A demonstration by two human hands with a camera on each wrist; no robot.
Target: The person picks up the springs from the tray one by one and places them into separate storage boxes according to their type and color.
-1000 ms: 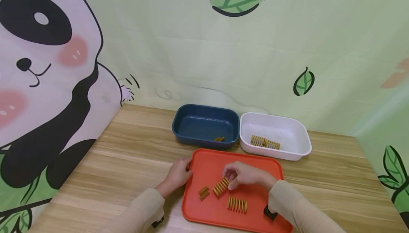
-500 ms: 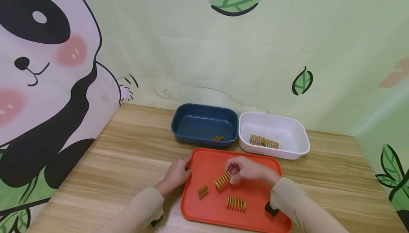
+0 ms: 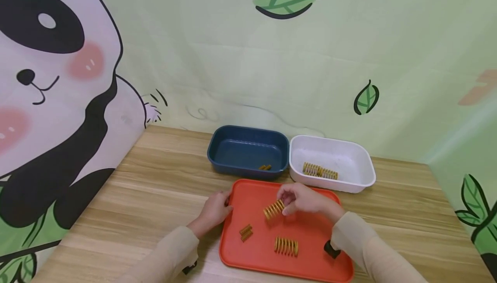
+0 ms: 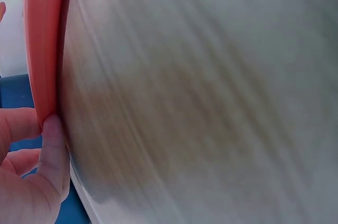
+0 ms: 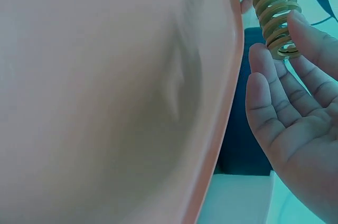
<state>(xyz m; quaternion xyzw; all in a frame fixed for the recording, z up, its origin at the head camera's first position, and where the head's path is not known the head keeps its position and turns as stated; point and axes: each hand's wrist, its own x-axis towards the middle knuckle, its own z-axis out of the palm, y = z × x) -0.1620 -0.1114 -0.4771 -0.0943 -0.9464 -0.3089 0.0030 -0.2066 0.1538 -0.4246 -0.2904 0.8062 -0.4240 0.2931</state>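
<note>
My right hand [image 3: 306, 199] pinches one end of a large yellow coil spring [image 3: 273, 210], held tilted above the red tray [image 3: 248, 257]. In the right wrist view the thumb and fingertips grip the end of that spring [image 5: 272, 10]. My left hand [image 3: 213, 212] holds the tray's left edge. Its thumb and fingers pinch the tray rim [image 4: 43, 49] in the left wrist view. A second large yellow spring [image 3: 286, 246] lies on the tray near the front. Small yellow springs [image 3: 246, 232] lie side by side on the tray's left part.
Behind the tray stands a dark blue bin [image 3: 229, 170] with small yellow pieces [image 3: 265, 167] inside. A white bin [image 3: 355, 184] beside it, on the right, holds large yellow springs [image 3: 320, 171]. A cloth [image 3: 217, 58] printed with a panda and leaves hangs behind the wooden table [image 3: 155, 171].
My right hand has lifted the large spring and moved it away from me and slightly right, towards the bins. The left hand has stayed on the tray edge.
</note>
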